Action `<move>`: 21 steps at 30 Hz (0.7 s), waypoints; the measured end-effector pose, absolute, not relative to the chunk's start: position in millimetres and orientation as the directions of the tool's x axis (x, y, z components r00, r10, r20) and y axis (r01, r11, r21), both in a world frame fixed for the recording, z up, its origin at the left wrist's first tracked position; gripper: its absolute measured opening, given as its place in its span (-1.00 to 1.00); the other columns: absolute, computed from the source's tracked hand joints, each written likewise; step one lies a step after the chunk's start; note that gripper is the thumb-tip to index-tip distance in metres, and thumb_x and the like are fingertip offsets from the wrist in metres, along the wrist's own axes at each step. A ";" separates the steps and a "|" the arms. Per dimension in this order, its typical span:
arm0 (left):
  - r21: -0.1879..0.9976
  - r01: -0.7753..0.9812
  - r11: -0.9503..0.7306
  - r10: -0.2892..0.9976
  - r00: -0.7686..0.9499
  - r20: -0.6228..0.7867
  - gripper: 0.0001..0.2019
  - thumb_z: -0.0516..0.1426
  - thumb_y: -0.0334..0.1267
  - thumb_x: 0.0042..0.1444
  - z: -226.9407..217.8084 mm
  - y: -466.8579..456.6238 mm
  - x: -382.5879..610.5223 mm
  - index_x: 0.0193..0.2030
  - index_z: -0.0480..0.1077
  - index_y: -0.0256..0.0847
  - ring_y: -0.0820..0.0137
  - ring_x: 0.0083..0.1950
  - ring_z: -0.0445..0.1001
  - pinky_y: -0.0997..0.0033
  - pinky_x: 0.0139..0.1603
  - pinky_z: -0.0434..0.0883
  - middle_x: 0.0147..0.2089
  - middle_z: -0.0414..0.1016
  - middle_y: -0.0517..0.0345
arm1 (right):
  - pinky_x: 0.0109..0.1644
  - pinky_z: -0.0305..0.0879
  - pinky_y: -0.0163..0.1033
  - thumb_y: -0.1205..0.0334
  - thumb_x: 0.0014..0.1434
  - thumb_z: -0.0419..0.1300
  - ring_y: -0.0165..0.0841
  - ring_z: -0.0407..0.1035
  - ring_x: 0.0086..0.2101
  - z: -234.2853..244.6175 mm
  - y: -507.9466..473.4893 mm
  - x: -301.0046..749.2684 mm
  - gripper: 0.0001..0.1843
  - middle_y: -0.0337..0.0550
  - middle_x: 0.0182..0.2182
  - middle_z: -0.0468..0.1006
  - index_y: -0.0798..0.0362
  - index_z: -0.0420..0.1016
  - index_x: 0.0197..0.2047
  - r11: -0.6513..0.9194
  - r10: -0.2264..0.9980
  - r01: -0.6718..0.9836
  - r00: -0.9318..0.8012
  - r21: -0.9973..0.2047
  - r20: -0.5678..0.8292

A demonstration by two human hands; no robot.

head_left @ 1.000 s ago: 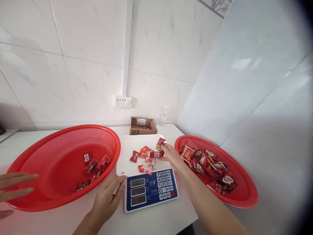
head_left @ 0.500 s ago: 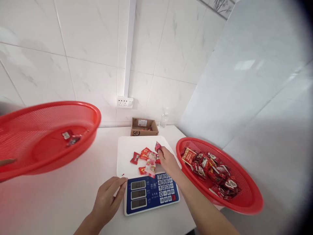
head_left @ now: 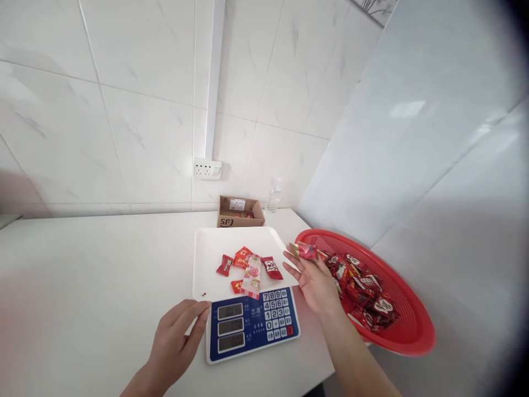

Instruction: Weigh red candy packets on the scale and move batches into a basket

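A white weighing scale (head_left: 275, 345) with a blue keypad panel stands on the table. On its white pan lie several wrapped candies, among them a pink-and-white packet (head_left: 252, 275), a dark red candy (head_left: 225, 265) and a red-and-white one (head_left: 271, 268). My left hand (head_left: 176, 331) holds nothing; its fingertips touch the scale's left edge, thumb and forefinger a little apart. My right hand (head_left: 318, 284), palm turned up, holds a pink-red wrapped candy (head_left: 307, 251) with a gold end between the scale and the red basket (head_left: 419, 331).
Several red-wrapped candies fill the basket on the right, against the wall. Behind the scale are a small cardboard box (head_left: 241, 223) with things inside and a clear plastic bottle (head_left: 273, 196). A wall socket (head_left: 207, 169) sits above the white table (head_left: 82, 286).
My right hand has moved right from above the pan with the candy and turned palm up. The left red basket has gone out of view. My left hand stays at the scale's edge.
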State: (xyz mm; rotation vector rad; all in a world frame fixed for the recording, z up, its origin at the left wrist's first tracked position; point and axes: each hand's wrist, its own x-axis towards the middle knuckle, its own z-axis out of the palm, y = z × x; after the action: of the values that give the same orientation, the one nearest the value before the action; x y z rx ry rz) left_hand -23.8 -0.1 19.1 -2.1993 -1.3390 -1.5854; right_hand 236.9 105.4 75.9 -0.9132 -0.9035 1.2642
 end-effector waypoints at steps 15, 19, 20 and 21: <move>0.394 0.690 -0.607 0.589 0.057 0.806 -0.86 0.04 -0.43 0.18 20.0 -0.6 -22.7 -0.17 0.37 -0.20 0.48 -0.40 0.50 0.57 -0.41 0.43 -0.41 0.52 0.18 | -0.20 0.21 -0.20 0.06 0.00 0.22 -0.29 0.35 -0.32 74.7 113.8 230.2 -0.80 -0.18 -0.37 0.47 0.01 0.38 -0.42 0.243 0.964 0.741 -0.109 -0.627 0.244; 0.397 0.690 -0.605 0.593 0.057 0.803 -0.86 0.04 -0.43 0.18 20.2 0.3 -22.7 -0.17 0.37 -0.20 0.49 -0.40 0.49 0.57 -0.40 0.43 -0.40 0.51 0.17 | -0.27 0.14 -0.27 0.08 0.08 0.16 -0.28 0.39 -0.27 74.7 118.7 219.9 -0.79 -0.12 -0.26 0.52 0.00 0.39 -0.25 0.225 0.974 0.900 -0.211 -0.374 0.079; 0.399 0.690 -0.603 0.594 0.055 0.803 -0.86 0.04 -0.43 0.18 19.9 0.6 -22.8 -0.17 0.37 -0.20 0.49 -0.40 0.49 0.57 -0.39 0.43 -0.40 0.51 0.17 | -0.30 0.12 -0.29 0.10 0.08 0.15 -0.28 0.39 -0.28 75.9 119.8 218.9 -0.80 -0.12 -0.27 0.53 0.00 0.38 -0.23 0.218 0.976 0.918 -0.212 -0.331 0.055; 0.401 0.690 -0.602 0.596 0.054 0.801 -0.86 0.04 -0.43 0.18 19.6 0.7 -22.9 -0.17 0.37 -0.20 0.49 -0.40 0.48 0.57 -0.39 0.43 -0.40 0.51 0.17 | -0.32 0.10 -0.30 0.14 0.08 0.14 -0.29 0.40 -0.29 77.7 120.6 218.5 -0.81 -0.13 -0.28 0.54 0.00 0.38 -0.22 0.208 0.978 0.932 -0.207 -0.296 0.037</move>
State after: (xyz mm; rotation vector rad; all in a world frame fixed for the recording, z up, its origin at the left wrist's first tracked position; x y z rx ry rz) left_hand -22.9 0.7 19.6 -2.2141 -1.3562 -1.6042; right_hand 218.5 120.6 77.7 -1.8245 -2.2634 0.3085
